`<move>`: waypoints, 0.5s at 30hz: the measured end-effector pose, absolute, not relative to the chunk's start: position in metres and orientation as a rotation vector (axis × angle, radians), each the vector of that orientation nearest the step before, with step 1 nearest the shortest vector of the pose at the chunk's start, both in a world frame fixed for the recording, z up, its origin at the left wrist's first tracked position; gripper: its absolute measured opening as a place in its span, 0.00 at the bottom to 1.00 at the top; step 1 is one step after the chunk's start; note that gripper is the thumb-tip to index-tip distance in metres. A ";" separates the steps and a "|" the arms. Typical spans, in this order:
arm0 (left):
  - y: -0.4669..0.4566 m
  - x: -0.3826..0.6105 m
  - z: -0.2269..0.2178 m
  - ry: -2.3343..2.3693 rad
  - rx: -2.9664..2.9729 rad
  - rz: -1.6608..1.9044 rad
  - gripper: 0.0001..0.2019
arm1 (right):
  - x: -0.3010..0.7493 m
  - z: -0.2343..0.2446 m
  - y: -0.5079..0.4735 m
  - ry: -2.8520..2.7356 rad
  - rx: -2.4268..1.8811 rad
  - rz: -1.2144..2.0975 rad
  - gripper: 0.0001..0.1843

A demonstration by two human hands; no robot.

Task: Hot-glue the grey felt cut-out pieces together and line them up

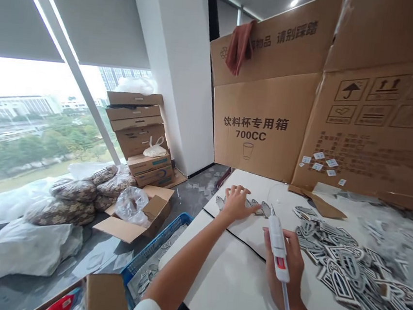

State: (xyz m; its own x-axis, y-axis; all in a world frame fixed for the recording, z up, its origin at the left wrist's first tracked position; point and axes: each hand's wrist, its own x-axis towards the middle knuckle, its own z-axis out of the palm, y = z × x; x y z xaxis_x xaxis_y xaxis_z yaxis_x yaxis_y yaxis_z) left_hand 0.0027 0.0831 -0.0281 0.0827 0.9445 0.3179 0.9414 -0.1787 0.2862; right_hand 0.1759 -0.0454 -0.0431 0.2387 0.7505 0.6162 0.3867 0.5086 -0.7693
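Note:
My left hand lies flat with fingers spread on a row of small grey patches at the far part of the white table. My right hand is wrapped round a white pen-shaped tool with a red button and a cord trailing toward me. The tool's tip points at the patches just right of my left fingers. A large heap of grey embroidered patches lies to the right of my right hand.
Tall cardboard boxes wall the table's far side, a reddish cloth draped on one. On the floor at left are a blue crate, an open carton, stacked boxes, filled bags and a window.

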 end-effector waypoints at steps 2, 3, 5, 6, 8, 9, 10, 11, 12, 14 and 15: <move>0.075 -0.030 -0.024 2.280 2.046 0.693 0.34 | 0.176 -0.039 -0.047 -1.389 -1.067 0.366 0.10; 0.071 -0.046 -0.024 2.382 1.873 0.642 0.36 | 0.176 -0.037 -0.048 -1.383 -1.075 0.369 0.11; 0.066 -0.076 -0.027 2.427 1.637 0.547 0.38 | 0.175 -0.034 -0.049 -1.378 -1.085 0.363 0.13; 0.064 -0.087 -0.031 2.402 1.584 0.516 0.38 | 0.175 -0.033 -0.049 -1.380 -1.087 0.361 0.14; 0.061 -0.102 -0.040 2.321 1.559 0.489 0.35 | 0.175 -0.034 -0.048 -1.379 -1.098 0.376 0.15; 0.061 -0.106 -0.045 2.288 1.553 0.490 0.34 | 0.175 -0.035 -0.048 -1.373 -1.113 0.390 0.15; 0.062 -0.108 -0.049 2.265 1.545 0.501 0.33 | 0.175 -0.036 -0.048 -1.365 -1.136 0.405 0.16; 0.063 -0.109 -0.052 2.252 1.533 0.520 0.32 | 0.176 -0.038 -0.048 -1.354 -1.163 0.420 0.16; 0.063 -0.109 -0.054 2.248 1.516 0.548 0.31 | 0.177 -0.040 -0.047 -1.341 -1.184 0.433 0.16; 0.064 -0.110 -0.057 2.259 1.465 0.621 0.29 | 0.177 -0.042 -0.048 -1.332 -1.193 0.424 0.16; 0.064 -0.111 -0.057 2.270 1.431 0.665 0.27 | 0.177 -0.042 -0.048 -1.327 -1.188 0.402 0.16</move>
